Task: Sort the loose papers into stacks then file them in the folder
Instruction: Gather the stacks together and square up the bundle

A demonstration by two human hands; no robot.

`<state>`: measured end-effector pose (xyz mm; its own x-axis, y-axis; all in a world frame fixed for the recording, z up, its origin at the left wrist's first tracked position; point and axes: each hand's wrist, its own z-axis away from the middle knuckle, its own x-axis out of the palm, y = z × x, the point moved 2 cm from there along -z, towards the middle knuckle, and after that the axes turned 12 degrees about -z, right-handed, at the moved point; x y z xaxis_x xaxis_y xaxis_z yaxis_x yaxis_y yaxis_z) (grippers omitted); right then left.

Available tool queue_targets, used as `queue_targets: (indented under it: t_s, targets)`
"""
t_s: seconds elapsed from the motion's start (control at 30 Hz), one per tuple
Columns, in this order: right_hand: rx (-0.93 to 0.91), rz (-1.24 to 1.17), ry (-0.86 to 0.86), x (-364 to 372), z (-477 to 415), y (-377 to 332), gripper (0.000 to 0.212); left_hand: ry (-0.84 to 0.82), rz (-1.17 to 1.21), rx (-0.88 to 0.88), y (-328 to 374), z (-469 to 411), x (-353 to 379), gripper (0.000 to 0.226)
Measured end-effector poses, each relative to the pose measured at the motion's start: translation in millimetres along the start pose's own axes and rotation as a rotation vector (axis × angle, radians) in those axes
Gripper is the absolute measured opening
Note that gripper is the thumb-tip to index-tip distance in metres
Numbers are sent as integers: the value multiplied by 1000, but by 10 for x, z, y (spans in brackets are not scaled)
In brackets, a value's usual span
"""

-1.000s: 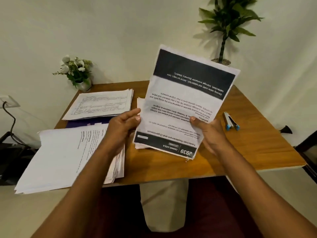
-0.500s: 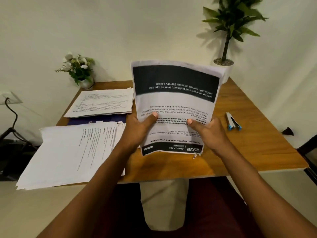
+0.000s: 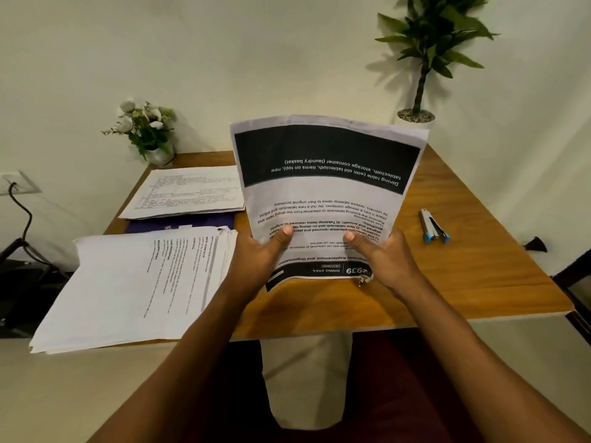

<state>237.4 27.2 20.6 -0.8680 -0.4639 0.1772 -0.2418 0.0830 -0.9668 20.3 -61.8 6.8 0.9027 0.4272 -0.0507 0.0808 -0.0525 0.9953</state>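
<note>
Sheet [image 3: 323, 199] upside-down, curved, black bands both ends, corner torn.

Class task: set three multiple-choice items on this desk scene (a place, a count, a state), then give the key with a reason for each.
1. Where does the silver, blue-tipped stapler lie?
A) on the wooden table, right of the black-banded printed sheets
B) on a paper stack
C) in a hand

2. How many potted plants are in view?
A) one
B) two
C) four

3. How are the sheets placed?
A) flat on the table
B) upright, gripped by both hands
C) inside a folder

Key: 1 A, it rests on bare wood beyond the right hand. 2 B, a white-flowered pot and a tall leafy plant. 3 B, the left hand and right hand pinch their lower part.
</note>
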Motion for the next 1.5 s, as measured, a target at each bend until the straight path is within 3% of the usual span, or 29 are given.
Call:
queue_targets:
  t_s: [0.2, 0.27, 0.33, 0.4, 0.47, 0.57, 0.67, 0.83, 0.97, 1.03, 1.1, 1.2, 1.4, 1.5]
  targets:
    - [148, 43, 78, -88, 33, 328, 16, 22, -108, -24, -127, 24, 23, 55]
    - [175, 34, 87, -126, 61, 360, 25, 66, -92, -33, -116, 28, 25, 50]
    - [147, -64, 125, -158, 74, 340, 36, 126, 10, -28, -70, 38, 29, 44]
    - [150, -336, 166, -146, 90, 367, 44, 180, 206, -56, -21, 46, 79, 41]
    - [172, -552, 145, -8, 129, 399, 40, 171, 410, -77, -12, 56, 191, 46]
    - [144, -653, 114, 299, 166, 377, 40, 106, 588, -120, -6, 111, 420, 51]
    - [71, -690, 210, 449, 123, 282, 52, 48, 596, -135, -66, 192, 578, 48]
    - [57, -567, 237, 234, 81, 159, 34, 68, 517, -153, -83, 122, 292, 54]
    - [44, -400, 177, -180, 41, 98, 41, 184, 290, -130, 54, -96, -388, 41]
    - [43, -306, 169, -368, -5, 59, 43, 125, 84, -62, 167, -168, -633, 40]
    - [40, -184, 155, -490, -46, 2, 62, 17, -80, -10, 285, -214, -765, 40]
    - [42, -15, 107, -542, -74, -61, 61, -105, -243, 10, 374, -258, -757, 35]
    - [0, 58, 76, -465, -72, -188, 39, -32, -158, -25, 259, -187, -587, 47]
    - [8, 77, 91, -492, -43, -211, 40, -18, -105, -20, 184, -120, -601, 38]
